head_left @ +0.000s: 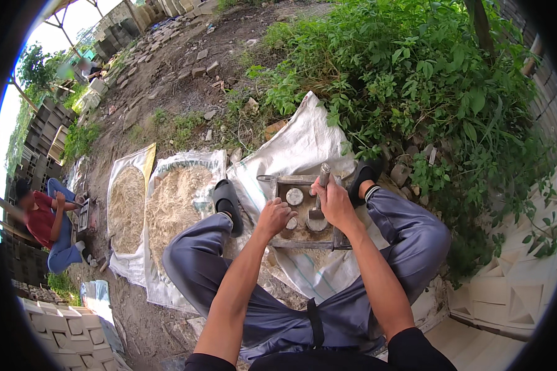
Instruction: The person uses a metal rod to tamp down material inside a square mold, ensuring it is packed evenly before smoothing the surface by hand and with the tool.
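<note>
Between my legs a dark rectangular mould frame [309, 245] lies on a white woven sack [303, 148]. Inside it, pale round discs [294, 196] sit among sandy powder. My right hand [335, 204] is wrapped round a hammer [316, 214], its shaft end sticking up past the fist. The hammer head is over a larger round disc [317, 225] in the frame; whether they touch I cannot tell. My left hand [275, 216] is over the frame's left side, fingers curled in near a small disc [291, 223]. Anything inside those fingers is hidden.
Two sacks spread with sandy powder [178, 191] lie to my left. Farther left, another person [46, 222] sits holding a frame [83, 214]. Leafy plants [408, 74] crowd the right. Pale moulded blocks [507, 290] stand at the lower right, more blocks [74, 331] lower left.
</note>
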The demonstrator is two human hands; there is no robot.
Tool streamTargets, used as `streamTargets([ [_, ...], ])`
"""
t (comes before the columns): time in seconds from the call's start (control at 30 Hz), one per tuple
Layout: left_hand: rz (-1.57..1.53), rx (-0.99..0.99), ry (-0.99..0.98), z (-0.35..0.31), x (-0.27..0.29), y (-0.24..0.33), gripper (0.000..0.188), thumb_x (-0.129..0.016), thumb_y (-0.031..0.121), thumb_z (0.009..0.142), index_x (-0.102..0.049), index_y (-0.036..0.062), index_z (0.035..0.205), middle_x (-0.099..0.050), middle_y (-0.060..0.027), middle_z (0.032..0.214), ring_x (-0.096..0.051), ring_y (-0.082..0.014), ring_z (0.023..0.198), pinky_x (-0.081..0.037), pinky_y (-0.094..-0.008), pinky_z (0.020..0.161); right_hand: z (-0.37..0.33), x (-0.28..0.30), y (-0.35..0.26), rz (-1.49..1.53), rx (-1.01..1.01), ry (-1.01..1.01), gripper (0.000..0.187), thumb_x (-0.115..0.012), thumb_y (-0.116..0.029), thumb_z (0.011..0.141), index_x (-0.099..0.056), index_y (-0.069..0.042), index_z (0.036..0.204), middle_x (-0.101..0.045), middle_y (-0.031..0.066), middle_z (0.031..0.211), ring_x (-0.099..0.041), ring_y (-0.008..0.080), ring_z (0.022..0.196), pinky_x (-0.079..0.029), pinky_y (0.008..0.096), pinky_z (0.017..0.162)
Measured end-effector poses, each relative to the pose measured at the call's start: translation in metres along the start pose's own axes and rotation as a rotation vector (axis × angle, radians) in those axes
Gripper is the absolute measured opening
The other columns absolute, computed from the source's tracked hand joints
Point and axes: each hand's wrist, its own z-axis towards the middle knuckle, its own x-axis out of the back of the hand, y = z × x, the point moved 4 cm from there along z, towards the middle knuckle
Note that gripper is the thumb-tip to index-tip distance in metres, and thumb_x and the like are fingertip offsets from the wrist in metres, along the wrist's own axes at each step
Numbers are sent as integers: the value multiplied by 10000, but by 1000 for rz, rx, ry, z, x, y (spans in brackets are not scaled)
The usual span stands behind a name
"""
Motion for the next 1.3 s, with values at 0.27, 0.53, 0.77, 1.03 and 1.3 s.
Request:
streamTargets([
  [0.27, -1, 68, -93, -11, -8, -9, 276, -673, 346, 793, -663, 101, 919, -621, -20, 969, -540, -221, 1000, -438, -385, 839, 1, -5, 5, -29, -6, 9, 190, -466, -189, 995, -469, 0, 1009, -624, 156, 778, -638, 349, 772, -489, 424, 693],
  [0.53, 83, -70, 20, -64, -79, 57, 192, -618, 168, 823, -583, 55, 975, -633, -113, 1042, -577, -286, 1028, -421, -423, 940, 5, -7, 5, 18, 44, 25, 240, -476, -224, 989, -457, 15, 1004, -613, 221, 789, -610, 416, 786, -469, 472, 668],
  [0.77, 184, 212, 489, -20, -8, 42, 145, -545, 138, 876, -560, 3, 926, -641, -178, 1061, -621, -285, 1006, -481, -387, 874, 5, -10, 11, -47, 22, 45, 193, -464, -194, 997, -463, -2, 1012, -620, 161, 783, -637, 351, 768, -494, 418, 698],
  [1.03, 19, 181, 142, -37, -24, 44, 179, -602, 188, 834, -568, 41, 738, -640, -119, 718, -662, -260, 725, -521, -363, 640, 4, -7, 8, -5, -18, 7, 195, -455, -198, 999, -473, -4, 1015, -637, 161, 794, -648, 342, 789, -495, 416, 706],
  [1.3, -170, 113, -170, -53, -96, 60, 667, -529, 258, 893, -306, -166, 1357, -589, -280, 1152, -580, -384, 1001, -460, -434, 892, 8, -12, 7, 1, -3, 15, 196, -451, -191, 998, -478, 2, 1022, -652, 168, 819, -654, 342, 806, -500, 423, 715],
])
